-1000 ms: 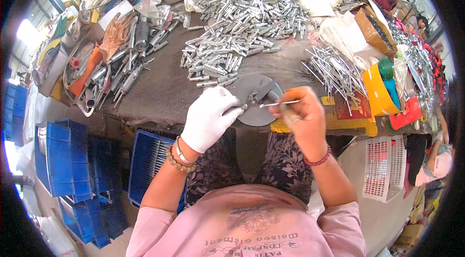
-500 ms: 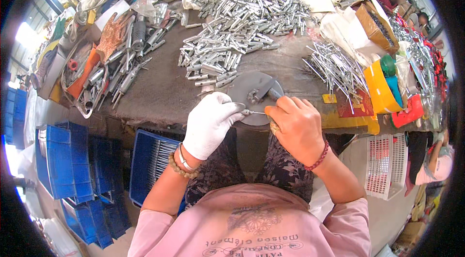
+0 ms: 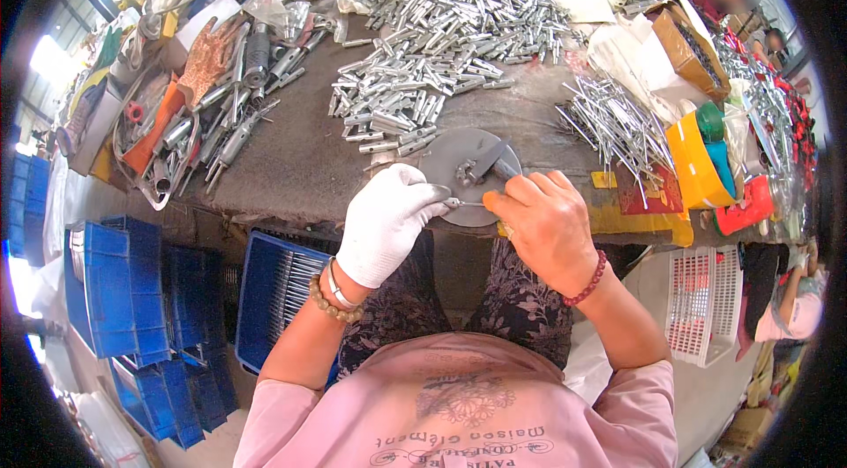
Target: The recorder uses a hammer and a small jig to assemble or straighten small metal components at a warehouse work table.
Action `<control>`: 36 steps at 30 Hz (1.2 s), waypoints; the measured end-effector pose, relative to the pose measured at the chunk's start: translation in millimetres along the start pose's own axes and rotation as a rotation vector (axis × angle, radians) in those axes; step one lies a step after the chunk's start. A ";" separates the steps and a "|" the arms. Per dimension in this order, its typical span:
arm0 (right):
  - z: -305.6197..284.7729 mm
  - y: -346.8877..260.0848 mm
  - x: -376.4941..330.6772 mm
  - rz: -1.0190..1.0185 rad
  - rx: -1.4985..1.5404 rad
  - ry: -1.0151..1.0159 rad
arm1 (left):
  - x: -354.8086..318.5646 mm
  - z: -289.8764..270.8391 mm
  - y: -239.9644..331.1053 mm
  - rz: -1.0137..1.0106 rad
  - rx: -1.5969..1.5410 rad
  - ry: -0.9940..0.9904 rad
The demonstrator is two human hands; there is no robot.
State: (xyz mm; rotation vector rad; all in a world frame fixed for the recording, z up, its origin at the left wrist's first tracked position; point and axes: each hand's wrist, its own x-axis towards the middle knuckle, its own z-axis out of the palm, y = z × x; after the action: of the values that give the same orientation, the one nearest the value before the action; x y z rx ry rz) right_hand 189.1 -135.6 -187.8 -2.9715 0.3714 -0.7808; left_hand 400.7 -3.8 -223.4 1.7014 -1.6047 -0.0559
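Observation:
My left hand [image 3: 388, 221], in a white glove, is closed on a small metal fitting [image 3: 453, 202] pinched between thumb and forefinger. A thin metal rod [image 3: 472, 204] runs from that fitting to my right hand [image 3: 547, 221]. The bare right hand is closed round the rod's other end, with orange coverings on its fingertips. Both hands are over the table's front edge, in front of a round grey metal disc [image 3: 476, 214] with a small clamp-like piece [image 3: 468, 170] on it. Beyond the disc lies a large pile of short metal tubes [image 3: 415, 84]. My fingers hide most of the fitting.
Loose thin rods [image 3: 613, 128] lie at the right, by a yellow container [image 3: 697, 159]. Tools and an orange-patterned glove [image 3: 207, 62] crowd the left. Below are a blue bin [image 3: 265, 292] of rods, stacked blue crates [image 3: 115, 292] and a white basket [image 3: 701, 300]. Other people are at the far right.
Both hands keep their grip on the fitting and rod, almost in the same place. The view has shifted very slightly.

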 end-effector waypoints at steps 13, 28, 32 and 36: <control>2.4 5.6 17.7 0.045 0.044 0.015 | -3.9 3.9 -3.7 0.037 0.043 -0.003; 21.2 68.9 105.2 0.440 0.085 -0.502 | -3.9 3.3 -4.7 0.062 0.037 -0.006; 28.0 82.4 105.8 0.436 0.184 -0.514 | -3.4 3.5 -5.1 0.076 0.034 0.001; 39.2 96.6 91.9 0.450 0.311 -0.426 | -3.5 4.3 -4.4 0.062 0.051 -0.007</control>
State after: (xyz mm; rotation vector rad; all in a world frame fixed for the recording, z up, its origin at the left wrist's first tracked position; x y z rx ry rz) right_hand 264.8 -252.2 -188.2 -2.5212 0.7658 -0.1362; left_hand 401.4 -3.4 -230.4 1.6900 -1.6758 0.0097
